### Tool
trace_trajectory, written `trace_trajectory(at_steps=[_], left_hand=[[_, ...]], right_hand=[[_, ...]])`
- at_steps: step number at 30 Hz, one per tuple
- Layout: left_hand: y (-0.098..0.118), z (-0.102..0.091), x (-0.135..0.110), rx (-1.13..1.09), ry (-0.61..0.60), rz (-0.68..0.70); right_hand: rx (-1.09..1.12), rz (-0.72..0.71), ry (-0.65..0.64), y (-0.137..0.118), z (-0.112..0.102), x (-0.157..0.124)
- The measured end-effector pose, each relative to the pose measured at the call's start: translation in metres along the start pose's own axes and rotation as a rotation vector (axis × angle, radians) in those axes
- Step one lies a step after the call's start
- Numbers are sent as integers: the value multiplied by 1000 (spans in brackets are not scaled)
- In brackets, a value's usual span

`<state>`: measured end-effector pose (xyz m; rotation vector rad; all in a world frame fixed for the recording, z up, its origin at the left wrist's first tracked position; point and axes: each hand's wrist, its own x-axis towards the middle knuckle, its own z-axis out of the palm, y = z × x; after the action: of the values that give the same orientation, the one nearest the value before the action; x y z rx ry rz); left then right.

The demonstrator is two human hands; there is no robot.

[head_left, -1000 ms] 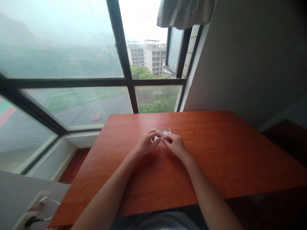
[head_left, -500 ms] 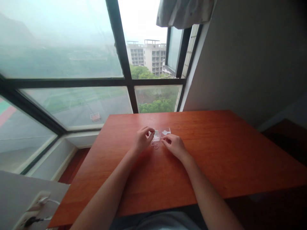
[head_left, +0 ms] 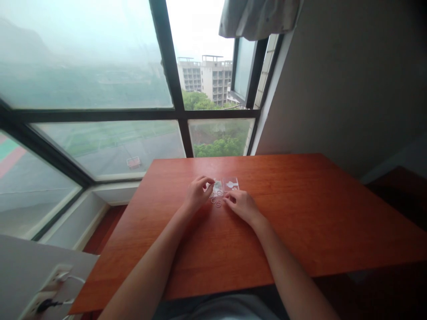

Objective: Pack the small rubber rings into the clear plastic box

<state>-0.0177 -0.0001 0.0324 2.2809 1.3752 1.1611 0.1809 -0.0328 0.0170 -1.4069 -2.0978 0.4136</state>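
Observation:
A small clear plastic box point(head_left: 217, 187) lies on the table with its see-through lid point(head_left: 231, 183) folded out to the right. The lid bears a white printed mark. My left hand point(head_left: 199, 192) is at the box's left side, thumb and forefinger curled together; whatever lies between their tips is too small to make out. Just in front of the lid, my right hand point(head_left: 243, 205) has its fingertips pinched, and I cannot tell what they hold. Between the hands, a small pale ring point(head_left: 219, 204) and another ring point(head_left: 213, 200) rest on the wood. A third ring point(head_left: 219, 193) shows at the box's front part.
The reddish-brown wooden table point(head_left: 300, 213) extends to both sides and reaches the dark-framed window point(head_left: 185, 114) behind. A grey wall point(head_left: 327, 98) rises on the right. At lower left, plugs sit in a wall socket point(head_left: 62, 276).
My right hand has drawn slightly down, away from the lid. A ring now shows at the box's front, where none was visible before. My left hand has hardly moved.

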Motion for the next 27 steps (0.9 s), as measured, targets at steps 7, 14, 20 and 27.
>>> trace_trajectory(at_steps=[7, 14, 20, 27], left_hand=[[-1, 1, 0, -17, -8, 7], [-2, 2, 0, -26, -16, 9], [-1, 2, 0, -33, -29, 10], [-2, 2, -1, -39, -26, 10]], right_hand=[[-6, -9, -8, -9, 6, -2], [1, -36, -68, -9, 4, -4], [13, -64, -80, -8, 1, -3], [12, -83, -85, -6, 3, -3]])
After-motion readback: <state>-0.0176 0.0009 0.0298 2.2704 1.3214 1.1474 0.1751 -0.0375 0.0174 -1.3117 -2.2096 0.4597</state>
